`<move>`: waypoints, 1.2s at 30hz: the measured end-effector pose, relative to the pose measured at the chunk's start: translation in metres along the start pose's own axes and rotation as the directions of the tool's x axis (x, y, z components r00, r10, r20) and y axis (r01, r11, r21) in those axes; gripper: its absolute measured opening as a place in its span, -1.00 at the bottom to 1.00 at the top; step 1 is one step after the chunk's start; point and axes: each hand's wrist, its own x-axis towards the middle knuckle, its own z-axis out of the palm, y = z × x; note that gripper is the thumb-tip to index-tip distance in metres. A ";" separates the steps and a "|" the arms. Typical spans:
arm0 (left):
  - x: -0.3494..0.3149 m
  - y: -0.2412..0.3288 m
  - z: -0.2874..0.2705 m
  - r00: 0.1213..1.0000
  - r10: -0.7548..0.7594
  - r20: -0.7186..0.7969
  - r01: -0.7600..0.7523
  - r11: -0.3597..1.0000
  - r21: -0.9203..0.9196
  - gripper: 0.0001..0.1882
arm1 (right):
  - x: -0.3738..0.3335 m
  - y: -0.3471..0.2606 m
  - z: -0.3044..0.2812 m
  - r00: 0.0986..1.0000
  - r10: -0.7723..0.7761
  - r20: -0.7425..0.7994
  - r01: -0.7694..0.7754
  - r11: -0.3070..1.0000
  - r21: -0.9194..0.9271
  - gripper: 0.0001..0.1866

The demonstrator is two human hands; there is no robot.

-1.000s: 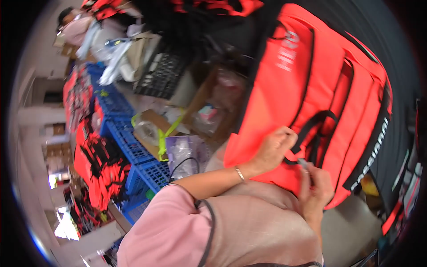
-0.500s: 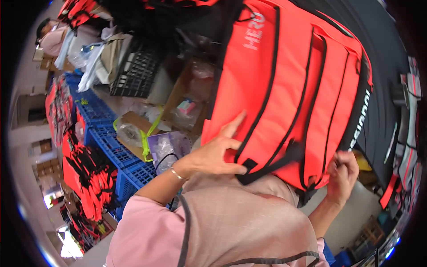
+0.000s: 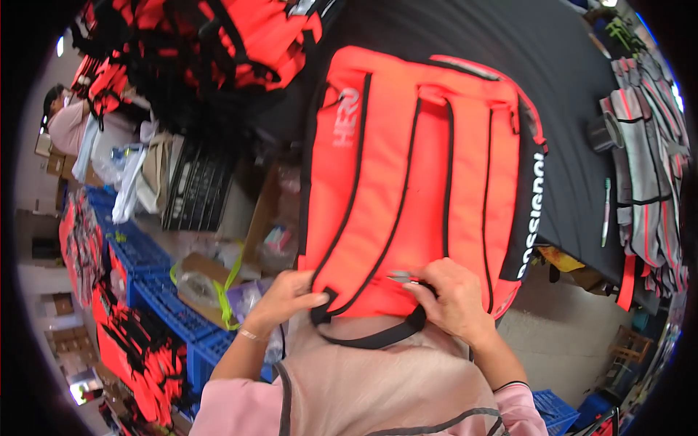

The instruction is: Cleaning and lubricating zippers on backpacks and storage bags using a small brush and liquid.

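A bright red-orange backpack point(image 3: 429, 196) with black trim lies with its padded shoulder straps facing up, its lower end against my apron point(image 3: 385, 378). My left hand point(image 3: 285, 301) is closed at the lower left corner, thumb on the black end of the left shoulder strap point(image 3: 342, 254). From that end a black webbing strap point(image 3: 374, 338) loops across to my right hand point(image 3: 458, 298). My right hand is closed on small thread snips point(image 3: 401, 277), whose metal tips point left over the backpack. The webbing's far end is partly hidden beneath my right fingers.
A black cloth point(image 3: 567, 73) covers the table. Red and black bags point(image 3: 240, 43) are heaped at the far left. Blue crates point(image 3: 174, 305) stand along the left, beside an open cardboard box point(image 3: 262, 211). Grey bags point(image 3: 643, 167) and a toothbrush-like item point(image 3: 606, 211) lie right.
My right hand has moved left from the backpack's lower right corner to its lower middle, where the snips now show. The backpack appears lower and further left in view.
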 end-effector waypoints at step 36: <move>0.214 0.094 0.051 0.673 0.718 0.174 -0.136 -0.111 0.984 -0.14 | 0.186 0.187 -0.136 0.838 0.409 -0.362 -0.529 0.772 -0.353 -0.67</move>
